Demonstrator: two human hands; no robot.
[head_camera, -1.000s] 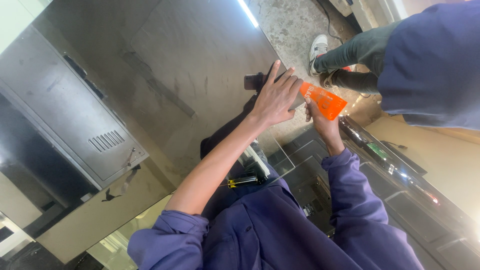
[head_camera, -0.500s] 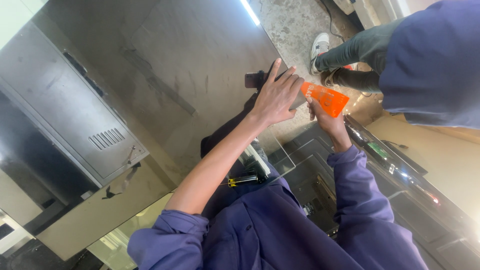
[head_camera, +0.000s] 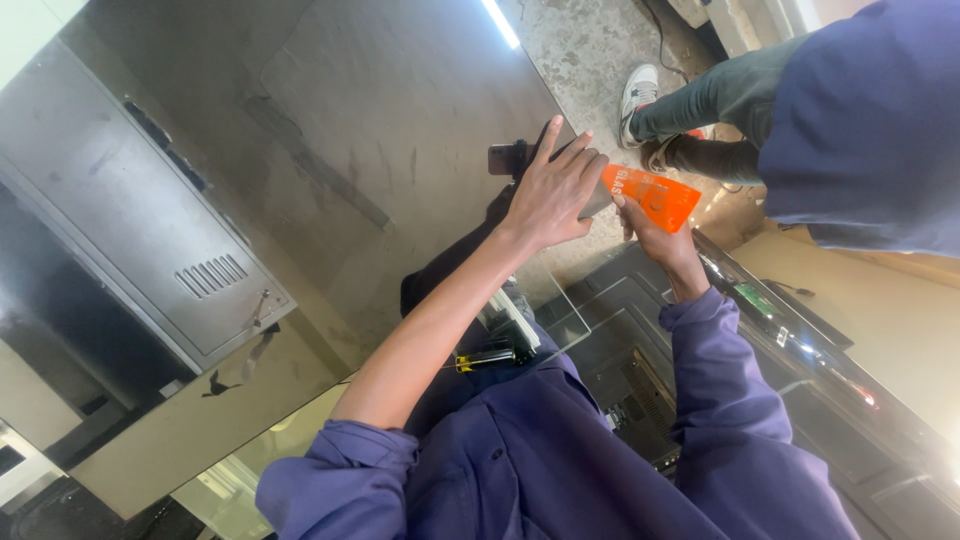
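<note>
At the far edge of the big mirror (head_camera: 330, 150), the left hand (head_camera: 555, 190) presses flat with fingers spread while the right hand (head_camera: 650, 225) squeezes an orange tube (head_camera: 650, 195), steadying both before pushing harder.

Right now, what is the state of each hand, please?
Left hand: open, fingers flat on the reflective glass sheet.
Right hand: closed, holding an orange tool.

orange tube (head_camera: 652, 197) with pale lettering | sleeves (head_camera: 720, 400) dark blue-violet | screwdriver (head_camera: 487, 358) handle yellow and black | glass sheet (head_camera: 330, 150) grey, reflective | other person's shoe (head_camera: 638, 95) white | floor (head_camera: 590, 60) mottled grey
</note>
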